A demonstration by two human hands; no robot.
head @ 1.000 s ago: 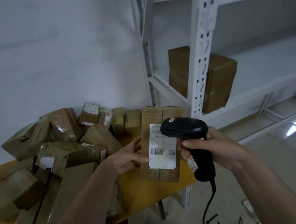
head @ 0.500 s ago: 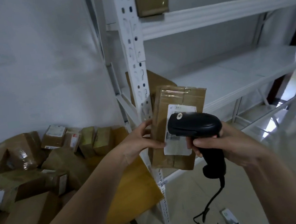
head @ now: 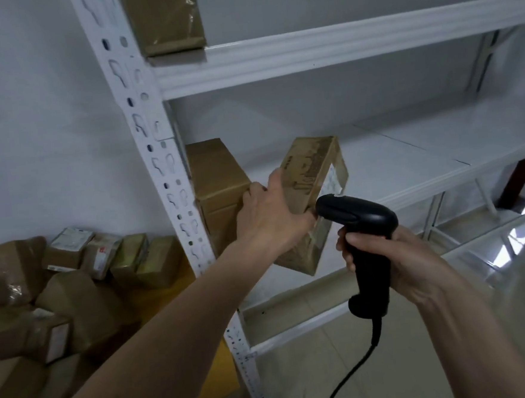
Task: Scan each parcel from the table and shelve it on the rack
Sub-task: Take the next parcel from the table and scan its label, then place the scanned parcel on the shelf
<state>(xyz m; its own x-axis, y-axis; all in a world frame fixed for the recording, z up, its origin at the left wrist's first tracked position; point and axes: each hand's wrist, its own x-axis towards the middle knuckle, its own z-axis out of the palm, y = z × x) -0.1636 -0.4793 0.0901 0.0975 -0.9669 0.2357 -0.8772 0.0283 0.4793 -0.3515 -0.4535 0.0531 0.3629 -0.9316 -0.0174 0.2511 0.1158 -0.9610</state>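
Obs., left to right.

At 8 o'clock: yellow table (head: 180, 285) carrying a heap of brown parcels (head: 83, 273), several with white labels, lying at all angles and touching one another. The pile is unshelved work remaining.

At 10–11 o'clock: the rack (head: 144, 126), white perforated upright with white shelf beams. One box (head: 164, 19) sits on the upper shelf at 12 o'clock. A larger shelved box (head: 217, 186) stands on the middle shelf, just inside the upright.

Centre: left hand (head: 271, 216) grips the held parcel (head: 311, 201) from its near long side, thumb and fingers curled round the edge. Parcel is tilted, far end raised, over the front lip of the middle shelf and just beside the shelved box; whether the two touch cannot be told. White label faces 3 o'clock.

Handling judgement: taped cardboard, stiff, carried one-handed, so probably light. Tape looks glossy and may slip; the edge grip at mid-length seems sound.

At 4 o'clock: right hand (head: 392, 258) wraps the handle of the black scanner (head: 363, 241), cable hanging toward 6 o'clock. The scanner head is close to the parcel's near face.

Room: the middle shelf runs bare toward 2–3 o'clock. Edges to mind: front beam lip, upright, shelved box.
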